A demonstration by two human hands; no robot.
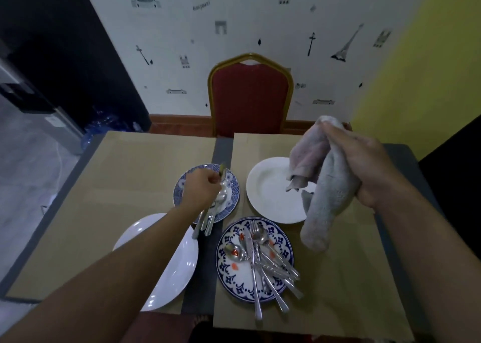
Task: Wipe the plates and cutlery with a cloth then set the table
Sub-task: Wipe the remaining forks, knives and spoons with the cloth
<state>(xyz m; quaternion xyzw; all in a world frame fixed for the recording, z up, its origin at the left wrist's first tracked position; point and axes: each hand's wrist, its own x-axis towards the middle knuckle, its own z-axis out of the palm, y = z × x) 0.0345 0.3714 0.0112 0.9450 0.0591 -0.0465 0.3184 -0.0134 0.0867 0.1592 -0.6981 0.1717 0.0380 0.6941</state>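
We see the left hand (201, 186) out over the small blue-patterned plate (233, 186), fingers curled tight round a piece of cutlery (223, 170). Only its tip pokes out above the fist, blurred, so we cannot tell spoon from fork. Beneath the hand a spoon (222, 194) lies on that plate with other handles jutting past the near rim, their count hard to make out.

The right hand (364, 170) is raised, gripping the cloth (322, 212). The bunched cloth hangs down and covers the right edge of the far white plate (268, 194).

Nearest us, the large patterned plate (229, 264) holds a heap of cutlery (260, 254): a knife, a fork and spoons overlapping, with reddish smears between them. The left forearm cuts across the near white plate (171, 272), hiding part of it.

Brown paper sheets (145, 165) cover most of the table (222, 147), and a red chair (250, 97) stands behind, its seat hidden.
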